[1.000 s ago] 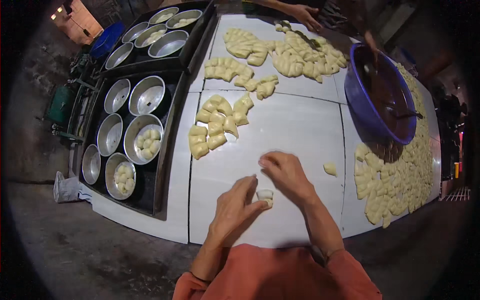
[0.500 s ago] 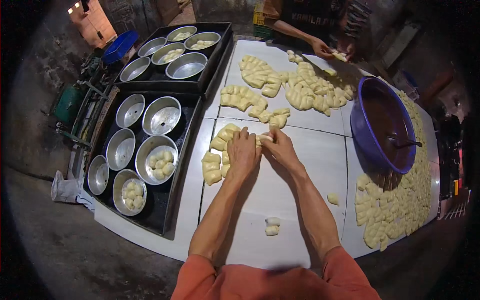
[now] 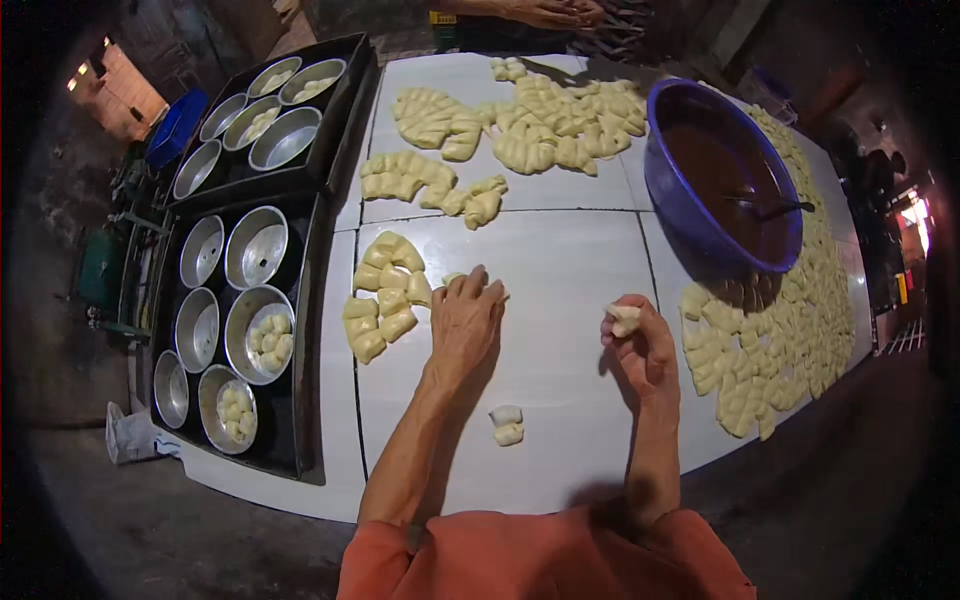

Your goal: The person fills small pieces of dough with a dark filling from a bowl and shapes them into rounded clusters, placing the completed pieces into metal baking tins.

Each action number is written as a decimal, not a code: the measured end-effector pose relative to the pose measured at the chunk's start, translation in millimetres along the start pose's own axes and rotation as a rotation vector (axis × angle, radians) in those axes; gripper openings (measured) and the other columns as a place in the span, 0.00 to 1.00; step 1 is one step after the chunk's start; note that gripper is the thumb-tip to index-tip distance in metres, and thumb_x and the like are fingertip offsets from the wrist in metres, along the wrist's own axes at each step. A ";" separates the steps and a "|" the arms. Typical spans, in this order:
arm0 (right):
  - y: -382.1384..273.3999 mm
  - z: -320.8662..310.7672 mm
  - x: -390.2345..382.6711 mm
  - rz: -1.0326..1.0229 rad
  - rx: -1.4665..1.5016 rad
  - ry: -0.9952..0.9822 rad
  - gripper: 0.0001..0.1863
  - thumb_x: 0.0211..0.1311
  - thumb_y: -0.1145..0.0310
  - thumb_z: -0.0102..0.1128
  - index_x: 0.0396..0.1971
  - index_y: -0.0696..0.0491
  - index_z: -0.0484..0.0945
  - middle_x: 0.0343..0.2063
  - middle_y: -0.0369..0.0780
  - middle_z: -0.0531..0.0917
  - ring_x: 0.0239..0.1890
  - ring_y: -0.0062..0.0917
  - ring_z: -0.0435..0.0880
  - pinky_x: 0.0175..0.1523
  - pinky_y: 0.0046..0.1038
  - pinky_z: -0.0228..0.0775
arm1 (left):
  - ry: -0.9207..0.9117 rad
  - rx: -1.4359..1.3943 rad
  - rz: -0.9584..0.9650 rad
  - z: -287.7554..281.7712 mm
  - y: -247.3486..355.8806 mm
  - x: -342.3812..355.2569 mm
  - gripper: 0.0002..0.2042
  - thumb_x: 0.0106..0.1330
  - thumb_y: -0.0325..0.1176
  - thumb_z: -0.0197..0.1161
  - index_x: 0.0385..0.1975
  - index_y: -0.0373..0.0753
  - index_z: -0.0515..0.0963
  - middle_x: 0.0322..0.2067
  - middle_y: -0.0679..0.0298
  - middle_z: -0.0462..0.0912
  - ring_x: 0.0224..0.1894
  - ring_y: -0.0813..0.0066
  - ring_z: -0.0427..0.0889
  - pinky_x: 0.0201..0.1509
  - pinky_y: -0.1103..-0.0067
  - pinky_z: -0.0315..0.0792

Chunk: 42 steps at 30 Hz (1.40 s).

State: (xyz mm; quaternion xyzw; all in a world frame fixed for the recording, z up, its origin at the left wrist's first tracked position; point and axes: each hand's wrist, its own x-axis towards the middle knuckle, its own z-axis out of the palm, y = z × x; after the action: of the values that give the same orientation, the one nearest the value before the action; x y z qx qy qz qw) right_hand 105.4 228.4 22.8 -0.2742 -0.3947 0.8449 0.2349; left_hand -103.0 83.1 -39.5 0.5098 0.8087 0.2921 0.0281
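On the white tabletop point(image 3: 530, 360), my left hand point(image 3: 465, 310) has its fingers curled over a pale dough piece point(image 3: 452, 279), which is mostly hidden by them, beside a group of cut dough pieces point(image 3: 390, 295). My right hand point(image 3: 640, 340) is to the right, fingers closed round a small dough piece point(image 3: 625, 318), held palm partly upward. Two small dough pieces point(image 3: 508, 425) lie between my forearms, near the front of the table.
Black trays point(image 3: 305, 420) with several round metal tins point(image 3: 198, 330) are at left, some tins holding dough balls. More cut dough point(image 3: 530, 125) lies at the back and right point(image 3: 760, 360). A purple basin point(image 3: 675, 190) of brown liquid stands right. Another person's hands point(image 3: 560, 15) show beyond the table.
My hands were together over the dough group half a second ago; now they are apart, the right moved rightward with a piece in it. The other person's hands have moved leftward relative to the table.
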 end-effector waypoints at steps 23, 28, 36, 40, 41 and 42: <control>-5.3 -15.0 -39.3 -0.214 -0.147 0.105 0.16 0.59 0.78 0.68 0.45 0.54 0.75 0.37 0.34 0.80 0.36 0.15 0.80 0.41 0.14 0.73 | 0.181 -1.072 -0.007 30.4 164.8 -2.9 0.31 0.73 0.46 0.59 0.68 0.34 0.60 0.61 0.49 0.72 0.61 0.59 0.75 0.65 0.67 0.68; -20.5 -18.7 -44.5 -0.203 0.292 0.019 0.15 0.63 0.72 0.67 0.48 0.55 0.75 0.37 0.35 0.82 0.40 0.19 0.82 0.47 0.21 0.77 | 0.229 -1.372 0.106 76.8 193.3 10.8 0.40 0.64 0.53 0.68 0.66 0.27 0.64 0.53 0.52 0.81 0.58 0.64 0.79 0.60 0.75 0.73; -69.7 -69.4 1.2 -0.194 0.157 -0.011 0.08 0.70 0.69 0.58 0.45 0.54 0.74 0.36 0.35 0.82 0.39 0.19 0.82 0.43 0.20 0.74 | -0.095 -1.618 -0.387 77.3 223.3 29.5 0.41 0.66 0.26 0.67 0.75 0.39 0.50 0.60 0.52 0.74 0.51 0.71 0.81 0.47 0.78 0.80; -127.9 -90.1 35.6 -0.323 0.017 0.072 0.08 0.71 0.68 0.58 0.44 0.54 0.74 0.33 0.34 0.81 0.30 0.15 0.78 0.36 0.17 0.71 | -0.277 -1.503 -0.432 66.2 191.3 23.1 0.33 0.68 0.28 0.64 0.72 0.38 0.58 0.66 0.49 0.66 0.50 0.69 0.83 0.46 0.77 0.81; -145.7 -101.3 43.2 -0.360 -0.086 0.093 0.08 0.71 0.68 0.58 0.44 0.54 0.74 0.31 0.34 0.80 0.28 0.14 0.77 0.34 0.17 0.70 | -0.297 -1.453 -0.470 47.4 192.2 25.8 0.29 0.69 0.31 0.64 0.68 0.33 0.63 0.62 0.49 0.71 0.50 0.69 0.82 0.54 0.73 0.78; -159.9 -105.0 52.1 -0.414 -0.229 0.167 0.08 0.71 0.68 0.58 0.44 0.55 0.75 0.30 0.33 0.80 0.26 0.13 0.75 0.32 0.17 0.68 | -0.320 -1.398 -0.535 28.6 194.2 27.4 0.26 0.69 0.32 0.64 0.65 0.33 0.67 0.60 0.51 0.74 0.49 0.70 0.82 0.53 0.74 0.78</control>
State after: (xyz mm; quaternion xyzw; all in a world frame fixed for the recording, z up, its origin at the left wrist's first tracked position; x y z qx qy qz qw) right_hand 163.8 409.3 79.1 -0.2810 -0.5149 0.7030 0.4022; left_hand 50.6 178.9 41.0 0.1965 0.5177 0.6417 0.5307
